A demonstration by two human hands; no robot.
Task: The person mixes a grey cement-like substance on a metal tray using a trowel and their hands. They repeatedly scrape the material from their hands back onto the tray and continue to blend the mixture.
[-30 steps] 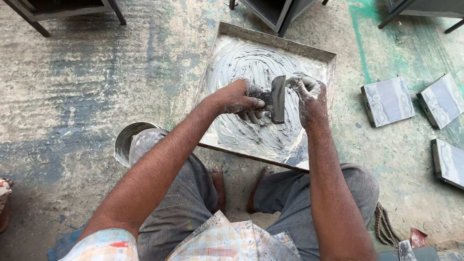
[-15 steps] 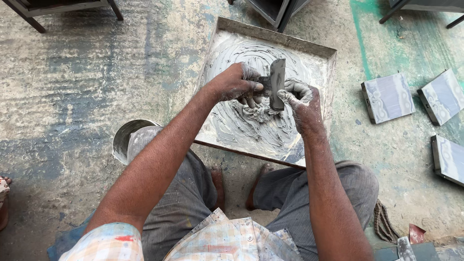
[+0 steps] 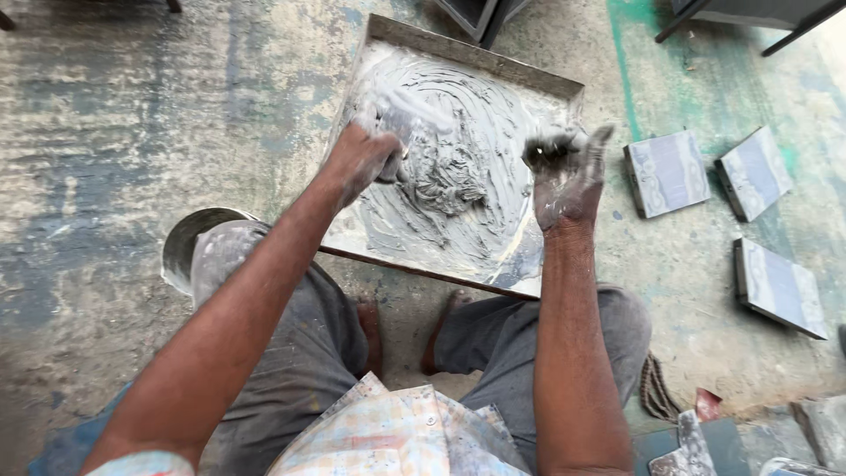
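Wet grey mortar (image 3: 445,189), heavy, soft and sticky, fills the square tray (image 3: 493,62) at upper centre. Left hand (image 3: 361,159) clasps a trowel (image 3: 401,110); right hand (image 3: 564,176) hovers, fingers loosely curled, holding nothing visible. The mortar is best worked by tool.

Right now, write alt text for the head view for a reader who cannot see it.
A squatting person works wet grey paste in a square flat tray on a concrete floor: the left hand drags a smeared blade through it, the paste-coated right hand lifted beside. Three grey tiles lie to the right.

Grey swirled paste (image 3: 458,189), marbled grey tiles (image 3: 667,173)
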